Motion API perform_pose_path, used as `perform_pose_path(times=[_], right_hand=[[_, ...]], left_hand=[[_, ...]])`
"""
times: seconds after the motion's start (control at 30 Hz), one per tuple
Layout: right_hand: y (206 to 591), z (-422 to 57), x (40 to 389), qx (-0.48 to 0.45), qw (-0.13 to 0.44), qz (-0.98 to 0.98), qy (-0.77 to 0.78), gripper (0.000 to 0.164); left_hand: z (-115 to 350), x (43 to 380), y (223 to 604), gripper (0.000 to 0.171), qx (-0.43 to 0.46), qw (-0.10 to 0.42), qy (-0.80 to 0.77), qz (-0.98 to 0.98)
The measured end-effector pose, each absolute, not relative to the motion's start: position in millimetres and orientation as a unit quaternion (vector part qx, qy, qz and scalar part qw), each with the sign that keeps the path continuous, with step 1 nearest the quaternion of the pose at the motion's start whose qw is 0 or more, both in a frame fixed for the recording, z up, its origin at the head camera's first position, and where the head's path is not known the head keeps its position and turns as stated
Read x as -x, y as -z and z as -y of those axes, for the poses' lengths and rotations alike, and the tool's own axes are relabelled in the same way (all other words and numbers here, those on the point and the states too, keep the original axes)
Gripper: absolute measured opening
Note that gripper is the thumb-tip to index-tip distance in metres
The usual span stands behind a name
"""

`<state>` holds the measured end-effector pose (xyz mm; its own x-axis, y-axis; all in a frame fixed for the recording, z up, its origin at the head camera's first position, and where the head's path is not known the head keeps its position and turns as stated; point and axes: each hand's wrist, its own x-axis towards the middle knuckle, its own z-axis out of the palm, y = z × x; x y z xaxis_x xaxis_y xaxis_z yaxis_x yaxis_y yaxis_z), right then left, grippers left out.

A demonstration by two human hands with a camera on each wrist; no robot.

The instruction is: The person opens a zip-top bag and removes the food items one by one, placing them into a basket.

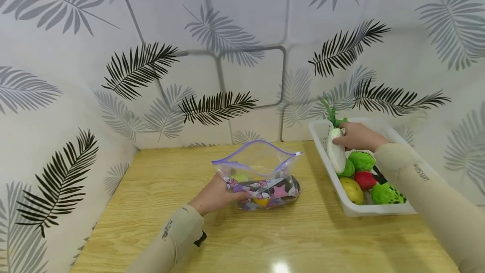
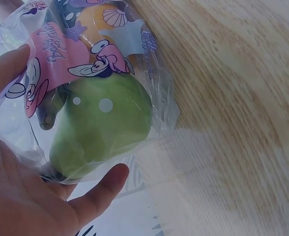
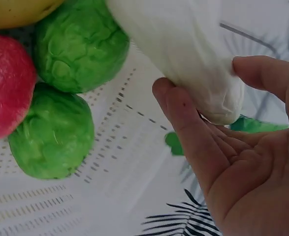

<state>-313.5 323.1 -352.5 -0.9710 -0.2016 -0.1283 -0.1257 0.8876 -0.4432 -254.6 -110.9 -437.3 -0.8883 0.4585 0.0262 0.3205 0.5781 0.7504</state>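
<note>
My right hand (image 1: 360, 136) grips a white radish (image 1: 336, 155) near its leafy green top. The radish slants over the left wall of the white basket (image 1: 379, 210). In the right wrist view, the thumb and fingers of that hand (image 3: 252, 162) lie on either side of the radish (image 3: 198, 64). My left hand (image 1: 217, 195) holds the left side of a clear zip bag (image 1: 273, 191), thumb in front. The bag stands on the table, its purple-edged mouth spread wide. Through its printed plastic a green, pear-shaped fruit (image 2: 102, 123) shows in the left wrist view.
Inside the basket lie a yellow fruit (image 1: 351, 191), a red item (image 1: 365, 179) and several green pieces, one being a round green vegetable (image 3: 53, 132). A leaf-patterned cloth (image 1: 250, 83) hangs behind the wooden table (image 1: 242, 239). My right forearm covers part of the basket.
</note>
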Motion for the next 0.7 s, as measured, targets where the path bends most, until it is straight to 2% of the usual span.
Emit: perform_pose_path(times=[0.1, 0.2, 0.3, 0.53, 0.6, 0.7], right_hand=[[362, -320, 323, 0.079, 0.118, -0.965, 0.221, 0.07], [368, -318, 331, 0.079, 0.129, -0.966, 0.211, 0.069], [373, -317, 336, 0.083, 0.127, -0.969, 0.193, 0.065], [371, -317, 328, 0.102, 0.071, -0.983, 0.139, 0.047], [369, -316, 323, 0.107, 0.071, -0.983, 0.132, 0.045], [367, -314, 316, 0.109, 0.104, -0.98, 0.133, 0.048]], left_hand=[[112, 256, 438, 0.074, -0.235, 0.082, -0.412, -0.876], [112, 256, 437, 0.076, -0.239, 0.085, -0.413, -0.875], [113, 255, 436, 0.082, -0.232, 0.088, -0.408, -0.879], [112, 253, 436, 0.091, -0.219, 0.092, -0.396, -0.887], [113, 253, 436, 0.093, -0.217, 0.091, -0.392, -0.889], [113, 253, 437, 0.093, -0.218, 0.09, -0.392, -0.889]])
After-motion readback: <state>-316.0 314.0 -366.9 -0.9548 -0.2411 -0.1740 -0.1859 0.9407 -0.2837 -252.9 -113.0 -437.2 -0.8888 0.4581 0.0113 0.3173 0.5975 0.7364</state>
